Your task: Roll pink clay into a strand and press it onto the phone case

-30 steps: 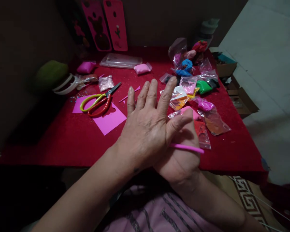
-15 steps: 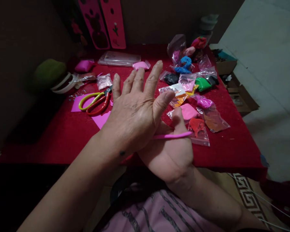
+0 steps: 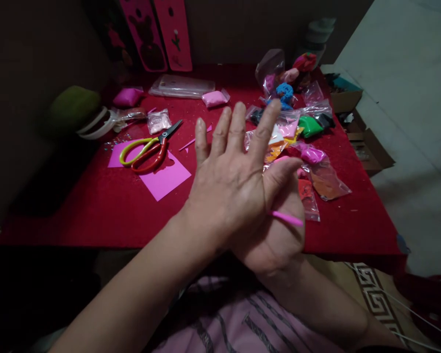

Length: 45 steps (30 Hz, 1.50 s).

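A thin pink roll of modelling clay (image 3: 286, 218) lies across the upturned palm of my right hand (image 3: 275, 245), and one end shows past the thumb side. My left hand (image 3: 230, 181) rests palm down over it, its fingers stretched and spread. The rest of the roll is hidden between the two palms. Most of my right hand's fingers are covered by my left hand, but its palm is flat. To the left, scissors (image 3: 149, 152) with one yellow and one red handle lie on a cut sheet of pink paper (image 3: 165, 179).
On the red cloth-covered table (image 3: 95, 211), bags of coloured clay cluster at the right, including green (image 3: 310, 127) and red. A clear case (image 3: 183, 87) lies at the back. A dark green lump (image 3: 75, 108) sits at the left. Boxes (image 3: 371, 147) stand beyond the right edge.
My left hand has slid right and slightly forward across my right palm. The clay roll's visible end has shifted right and tilted downward. The scissors' blades and more paper are now uncovered.
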Motion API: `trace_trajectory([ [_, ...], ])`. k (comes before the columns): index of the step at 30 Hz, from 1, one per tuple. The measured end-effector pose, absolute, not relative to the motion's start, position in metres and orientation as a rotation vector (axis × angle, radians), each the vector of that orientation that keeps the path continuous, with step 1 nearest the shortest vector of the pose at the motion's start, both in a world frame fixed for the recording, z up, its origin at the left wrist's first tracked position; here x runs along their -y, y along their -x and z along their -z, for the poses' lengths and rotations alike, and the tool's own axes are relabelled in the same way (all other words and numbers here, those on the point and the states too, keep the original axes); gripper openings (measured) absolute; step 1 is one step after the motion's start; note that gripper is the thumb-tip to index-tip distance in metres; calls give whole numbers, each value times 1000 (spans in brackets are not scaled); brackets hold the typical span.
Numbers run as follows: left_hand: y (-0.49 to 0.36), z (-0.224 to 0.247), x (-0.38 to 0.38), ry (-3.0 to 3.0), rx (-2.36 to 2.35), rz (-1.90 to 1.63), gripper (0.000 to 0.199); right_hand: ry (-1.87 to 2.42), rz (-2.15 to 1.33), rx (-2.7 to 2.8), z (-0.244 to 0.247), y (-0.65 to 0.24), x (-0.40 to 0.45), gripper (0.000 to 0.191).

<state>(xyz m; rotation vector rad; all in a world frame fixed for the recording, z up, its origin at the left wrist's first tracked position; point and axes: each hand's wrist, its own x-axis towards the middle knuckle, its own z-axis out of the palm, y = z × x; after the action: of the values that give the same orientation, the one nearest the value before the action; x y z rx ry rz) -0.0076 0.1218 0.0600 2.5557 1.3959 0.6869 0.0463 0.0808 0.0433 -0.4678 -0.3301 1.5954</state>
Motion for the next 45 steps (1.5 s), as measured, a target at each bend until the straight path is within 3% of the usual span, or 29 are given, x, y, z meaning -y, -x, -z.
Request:
trace_trajectory([
  [3,7,-63,-128,-2570,-1509,-585,72,201,-1672,260,-40,-45,-80,61],
  [9,5,-52,-111,-2673,-1397,-579,72,234,-1500,293,-35,-46,-83,51],
  [17,12,-75,-146,-2570,-1507,-579,68,218,-1827,15,-35,-47,-79,70],
  [21,26,-86,-149,-2543,-1520,-601,67,217,-1858,-98,-31,-50,-80,64],
  [36,17,-49,-110,-2735,-1368,-438,70,109,-1652,227,-28,-52,-84,56],
  [45,13,-55,-133,-2615,-1410,-533,72,169,-1724,246,-29,-50,-82,65],
])
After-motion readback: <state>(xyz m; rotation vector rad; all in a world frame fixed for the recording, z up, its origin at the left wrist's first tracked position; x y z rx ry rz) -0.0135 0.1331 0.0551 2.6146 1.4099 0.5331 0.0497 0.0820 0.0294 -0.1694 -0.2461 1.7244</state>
